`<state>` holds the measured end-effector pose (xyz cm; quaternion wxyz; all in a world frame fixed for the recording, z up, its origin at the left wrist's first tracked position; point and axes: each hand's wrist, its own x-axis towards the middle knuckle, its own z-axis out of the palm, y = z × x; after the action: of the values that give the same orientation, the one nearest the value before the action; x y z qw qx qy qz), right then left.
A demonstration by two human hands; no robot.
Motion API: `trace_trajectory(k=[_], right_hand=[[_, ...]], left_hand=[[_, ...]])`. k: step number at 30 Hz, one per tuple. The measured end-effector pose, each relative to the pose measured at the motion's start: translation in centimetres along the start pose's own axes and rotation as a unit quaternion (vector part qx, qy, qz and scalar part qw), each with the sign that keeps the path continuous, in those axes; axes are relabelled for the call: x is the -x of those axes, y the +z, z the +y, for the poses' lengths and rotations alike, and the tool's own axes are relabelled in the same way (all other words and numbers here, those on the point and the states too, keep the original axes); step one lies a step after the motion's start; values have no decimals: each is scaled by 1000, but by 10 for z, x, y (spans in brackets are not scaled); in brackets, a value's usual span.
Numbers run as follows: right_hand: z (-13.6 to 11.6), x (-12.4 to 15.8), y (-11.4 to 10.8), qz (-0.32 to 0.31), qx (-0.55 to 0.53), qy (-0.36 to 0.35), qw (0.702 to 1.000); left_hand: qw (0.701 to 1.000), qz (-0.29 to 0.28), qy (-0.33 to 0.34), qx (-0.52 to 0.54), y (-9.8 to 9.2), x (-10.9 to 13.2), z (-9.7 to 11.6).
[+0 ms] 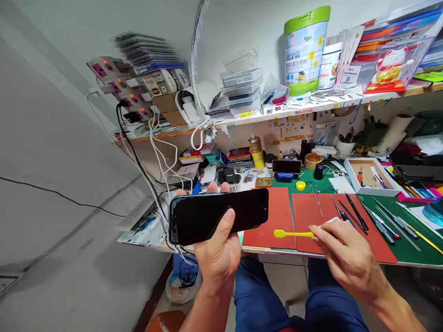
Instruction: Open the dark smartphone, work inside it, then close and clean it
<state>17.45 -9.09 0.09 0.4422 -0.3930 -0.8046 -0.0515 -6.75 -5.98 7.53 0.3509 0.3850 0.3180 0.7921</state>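
My left hand (218, 249) is closed around a black smartphone (218, 214), held sideways with its dark screen facing me, thumb on the glass and fingertips over the top edge. My right hand (341, 253) pinches the end of a yellow plastic pry tool (292, 234), whose flat tip points left over a red work mat (273, 216). A small white piece shows by the right fingers. Both hands hover at the front edge of the bench, above my blue-trousered knees.
A second red mat (318, 210) and a green cutting mat (408, 230) carry tweezers (349, 212) and screwdrivers. Behind stand a spray can (256, 151), a phone on a stand (286, 167), a parts tray (368, 175). White cables (157, 152) hang at left. The shelf (294, 110) holds boxes and a green-lidded tin (304, 50).
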Motion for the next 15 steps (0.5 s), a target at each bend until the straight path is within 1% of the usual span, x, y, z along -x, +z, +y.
trace_trajectory(k=[2, 4, 6, 9, 12, 15], right_hand=[[-4, -1, -9, 3, -9, 0, 1000], [-10, -7, -14, 8, 4, -17, 1000], [-15, -13, -19, -8, 14, -29, 999], [-20, -18, -26, -35, -12, -16, 999], [-23, -21, -31, -29, -19, -3, 999], [-26, -25, -32, -73, -26, -3, 997]], left_hand=[[1000, 1, -1, 9, 1, 2, 4], [1000, 5, -6, 17, 3, 4, 8], [1000, 12, -15, 23, 5, 6, 12], [999, 18, -29, 27, 5, 8, 19], [999, 17, -38, 30, 5, 9, 23], [998, 19, -52, 33, 4, 8, 25]])
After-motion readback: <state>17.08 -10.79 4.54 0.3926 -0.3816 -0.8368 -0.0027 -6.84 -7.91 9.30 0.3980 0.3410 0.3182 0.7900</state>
